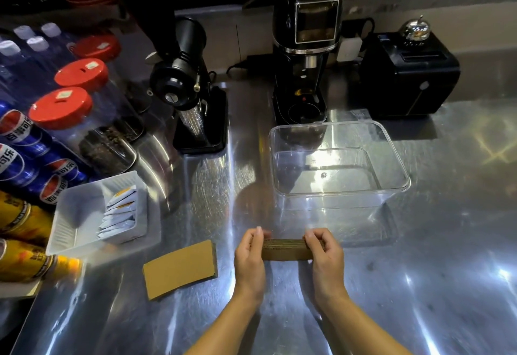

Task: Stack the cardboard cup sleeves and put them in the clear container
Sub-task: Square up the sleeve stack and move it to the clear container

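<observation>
Both hands' fingers (314, 238) pinch the sleeve stack (285, 249) shut, seemingly edge-up; loose grip could fan it short of the clear container (340, 186) beyond.

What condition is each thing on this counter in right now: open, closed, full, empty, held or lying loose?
Clear container: open, no lid, empty.
Stack of sleeves: held edge-up between both hands.
Left hand: closed on the stack's left end.
Right hand: closed on its right end.
Single sleeve: flat on the counter, loose.
White tray: open, partly filled with packets.
Red-lidded jars: closed.
</observation>
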A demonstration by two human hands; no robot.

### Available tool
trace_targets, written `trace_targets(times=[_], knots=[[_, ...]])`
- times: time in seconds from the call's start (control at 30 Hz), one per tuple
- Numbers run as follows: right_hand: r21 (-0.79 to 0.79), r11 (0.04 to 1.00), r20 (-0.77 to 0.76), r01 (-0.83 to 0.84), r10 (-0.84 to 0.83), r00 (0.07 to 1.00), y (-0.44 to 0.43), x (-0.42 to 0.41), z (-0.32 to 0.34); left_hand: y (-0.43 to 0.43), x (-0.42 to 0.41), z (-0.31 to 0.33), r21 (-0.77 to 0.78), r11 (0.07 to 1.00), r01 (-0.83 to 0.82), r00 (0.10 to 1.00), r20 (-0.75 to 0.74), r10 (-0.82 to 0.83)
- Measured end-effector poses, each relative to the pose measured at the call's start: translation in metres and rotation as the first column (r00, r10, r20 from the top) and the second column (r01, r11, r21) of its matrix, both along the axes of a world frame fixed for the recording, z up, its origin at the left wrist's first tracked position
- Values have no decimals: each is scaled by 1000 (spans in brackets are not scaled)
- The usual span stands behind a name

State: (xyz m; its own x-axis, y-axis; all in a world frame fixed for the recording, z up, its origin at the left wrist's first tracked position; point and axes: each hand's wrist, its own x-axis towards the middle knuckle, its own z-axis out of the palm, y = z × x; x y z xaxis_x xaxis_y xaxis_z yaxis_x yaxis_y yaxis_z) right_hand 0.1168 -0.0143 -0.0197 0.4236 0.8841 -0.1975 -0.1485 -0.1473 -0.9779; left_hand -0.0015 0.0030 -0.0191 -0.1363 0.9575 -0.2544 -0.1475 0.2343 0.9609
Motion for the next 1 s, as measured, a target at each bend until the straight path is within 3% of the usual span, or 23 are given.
trace_targets(times=[0.13, 0.27, 0.47, 0.53, 0.63, 0.73, 0.83, 1.0], knots=[[12, 999, -55, -34, 34, 998, -6, -4, -6, -1, -5, -7, 6, 1000, 16, 1000, 9, -16], [20, 995, -2, -102, 102, 995, -3, 0, -1, -1, -6, -6, -8, 1000, 15, 1000, -10, -15], [-28, 917, 130, -399, 399, 908, 0, 5, 13, 8, -15, 9, -54, 994, -92, 995, -36, 90], [-11, 920, 137, -391, 389, 911, 6, 4, 19, 11, -22, 19, -32, 999, -38, 999, 4, 38], [9, 934, 31, -358, 357, 933, 16, 2, 26, 12, -39, 31, 8, 988, 152, 987, 60, -152], [15, 921, -29, -389, 389, 921, 23, -4, 31, 10, -62, 38, 12, 962, 274, 955, -118, -271], [10, 888, -63, -460, 460, 886, 30, -18, 38, 6, -80, 42, 14, 983, 185, 963, -204, -178], [8, 860, -77, -511, 510, 857, 43, -45, 48, 2, -109, 53, 7, 999, -31, 983, -182, 32]])
